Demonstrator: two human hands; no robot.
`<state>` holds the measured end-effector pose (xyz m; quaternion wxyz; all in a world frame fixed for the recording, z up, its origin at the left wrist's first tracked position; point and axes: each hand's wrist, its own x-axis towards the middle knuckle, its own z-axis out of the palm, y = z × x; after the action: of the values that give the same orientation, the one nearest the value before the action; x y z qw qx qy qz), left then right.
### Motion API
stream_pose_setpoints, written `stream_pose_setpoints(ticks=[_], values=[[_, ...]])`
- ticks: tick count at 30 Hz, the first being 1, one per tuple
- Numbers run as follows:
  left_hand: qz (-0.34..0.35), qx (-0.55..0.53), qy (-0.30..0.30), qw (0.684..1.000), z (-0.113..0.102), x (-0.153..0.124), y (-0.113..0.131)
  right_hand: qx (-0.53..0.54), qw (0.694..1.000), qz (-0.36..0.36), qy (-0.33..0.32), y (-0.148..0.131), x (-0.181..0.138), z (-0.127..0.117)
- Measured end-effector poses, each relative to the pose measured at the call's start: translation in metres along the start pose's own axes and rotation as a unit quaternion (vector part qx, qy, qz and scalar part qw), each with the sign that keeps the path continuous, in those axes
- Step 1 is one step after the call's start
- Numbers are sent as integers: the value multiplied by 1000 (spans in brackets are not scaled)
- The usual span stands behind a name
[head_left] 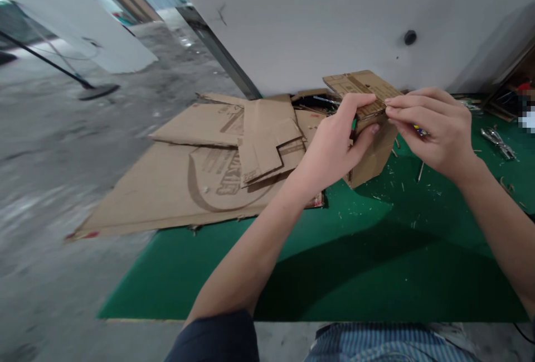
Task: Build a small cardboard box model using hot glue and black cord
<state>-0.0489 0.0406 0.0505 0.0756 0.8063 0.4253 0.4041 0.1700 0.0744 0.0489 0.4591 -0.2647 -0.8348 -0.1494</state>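
Where the two hands meet, a small brown folded cardboard piece (363, 87) is held up just above the far part of the flat green mat (376, 250), its lower flap hanging down toward the mat. The left hand (334, 147) grips it from the near side, with the forefinger curled over the top face and the thumb pressed up from beneath, so the fingers (355, 100) are narrowly closed on the card. The right hand (437, 128) meets it from the other side, its fingertips bunched close together and pinching the card's right edge. A small yellow and blue object (420, 131) peeks out under that hand; what it is cannot be told. Left of the hands, large flattened brown cardboard sheets (188, 183) lie overlapping, partly on the mat and partly on the grey concrete floor (50, 183). Silver metal pliers (497, 142) lie on the mat to the right, well apart, among scattered scraps.
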Motion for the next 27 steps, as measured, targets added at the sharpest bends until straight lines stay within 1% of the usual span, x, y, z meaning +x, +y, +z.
stream_pose_setpoints(ticks=[6, 11, 17, 20, 23, 27], values=[[-2, -26, 8, 1000, -2, 0, 2, 41, 999, 17, 2, -5, 6, -5], [7, -56, -3, 998, -3, 1, 7, 50, 997, 51, -42, -8, 13, -13], [10, -68, -12, 998, -5, 1, 11, 32, 996, 44, -73, -11, 18, -24], [9, -66, -18, 998, -5, 0, 9, 27, 996, 51, -75, -10, 17, -26], [-1, -53, -21, 998, -4, 0, 5, 48, 994, 53, -78, -7, 17, -25], [-2, -41, -21, 999, -4, 1, 5, 88, 994, 28, -56, -2, 19, -22]])
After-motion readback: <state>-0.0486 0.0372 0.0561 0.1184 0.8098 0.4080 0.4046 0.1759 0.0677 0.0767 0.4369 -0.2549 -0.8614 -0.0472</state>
